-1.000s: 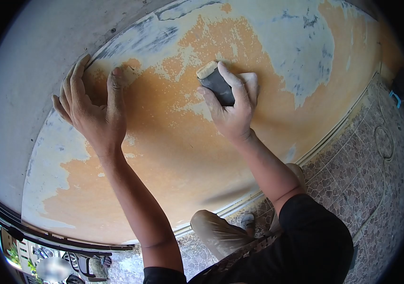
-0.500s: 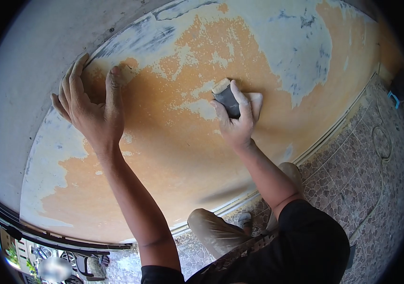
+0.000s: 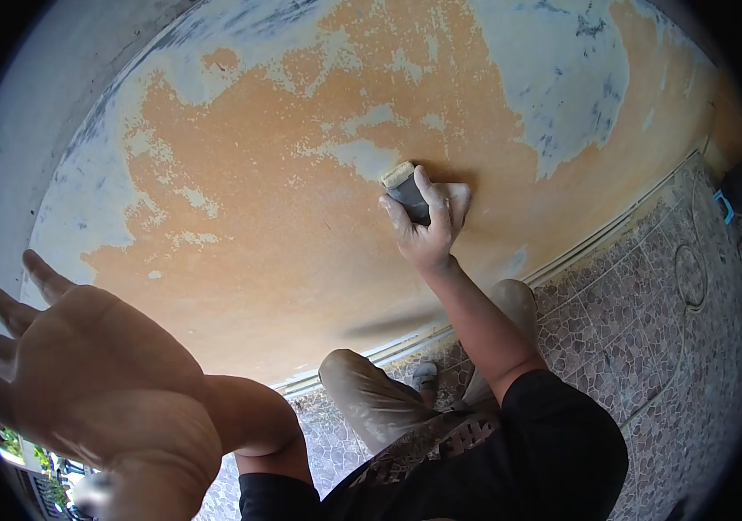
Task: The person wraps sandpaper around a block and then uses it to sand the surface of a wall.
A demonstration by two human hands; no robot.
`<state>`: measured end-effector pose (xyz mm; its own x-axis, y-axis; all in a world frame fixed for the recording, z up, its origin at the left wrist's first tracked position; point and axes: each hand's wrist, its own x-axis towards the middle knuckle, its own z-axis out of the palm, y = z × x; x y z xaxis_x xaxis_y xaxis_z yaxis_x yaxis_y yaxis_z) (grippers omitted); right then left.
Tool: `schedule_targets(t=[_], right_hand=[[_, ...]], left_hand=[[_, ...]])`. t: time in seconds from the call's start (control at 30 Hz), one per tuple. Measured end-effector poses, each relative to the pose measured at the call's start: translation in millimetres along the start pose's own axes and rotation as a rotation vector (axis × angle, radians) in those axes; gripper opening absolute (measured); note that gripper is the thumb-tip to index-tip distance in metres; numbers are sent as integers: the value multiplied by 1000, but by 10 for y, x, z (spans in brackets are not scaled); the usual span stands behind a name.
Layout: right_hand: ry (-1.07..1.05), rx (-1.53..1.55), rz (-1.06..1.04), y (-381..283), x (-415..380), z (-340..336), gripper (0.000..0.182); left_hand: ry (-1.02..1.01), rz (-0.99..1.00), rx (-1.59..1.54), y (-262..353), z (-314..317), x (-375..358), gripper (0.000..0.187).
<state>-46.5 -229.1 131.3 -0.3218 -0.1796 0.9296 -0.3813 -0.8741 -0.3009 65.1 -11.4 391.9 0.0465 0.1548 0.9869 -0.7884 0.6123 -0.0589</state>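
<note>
My right hand (image 3: 434, 220) is closed round a sanding block (image 3: 408, 191), with dark sandpaper on its side and a pale end showing. The block is against the wall (image 3: 301, 226), over peeling orange paint, just below a whitish bare patch (image 3: 362, 158). White dust coats the fingers of that hand. My left hand (image 3: 102, 365) is close to the camera at the lower left, palm in view and fingers spread. Nothing lies in it, and it looks to be off the wall.
A patterned tile floor (image 3: 597, 347) runs along the foot of the wall, with a cable (image 3: 691, 291) looped on it. My bent knee (image 3: 362, 382) is near the wall base. A dark object with a blue part (image 3: 722, 207) is at the far right.
My left hand has left the upper part of the wall and come down and nearer the camera. My right hand has shifted slightly with the sanding block; the view has tilted.
</note>
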Motion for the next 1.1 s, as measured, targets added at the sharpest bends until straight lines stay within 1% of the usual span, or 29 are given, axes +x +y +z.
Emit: schedule_targets(t=[0.3,0.37,0.7,0.77,1.1], right_hand=[[8,17,-2,12,-16,3,70],[-10,20,-36,4,12,-15,65],[-15,34,-19,-13,6,0,67],[-14,31,-10,-9,6,-4,69],[-21,40,-4,1,-29,3,68]], left_hand=[[-1,-75,-30,86,138,-51,103],[1,-92,-37,87,134,-52,103],[25,-173,-66,45,192,-61,103],[31,-195,-78,29,150,-61,103],[55,-273,-149,15,158,-48,103]])
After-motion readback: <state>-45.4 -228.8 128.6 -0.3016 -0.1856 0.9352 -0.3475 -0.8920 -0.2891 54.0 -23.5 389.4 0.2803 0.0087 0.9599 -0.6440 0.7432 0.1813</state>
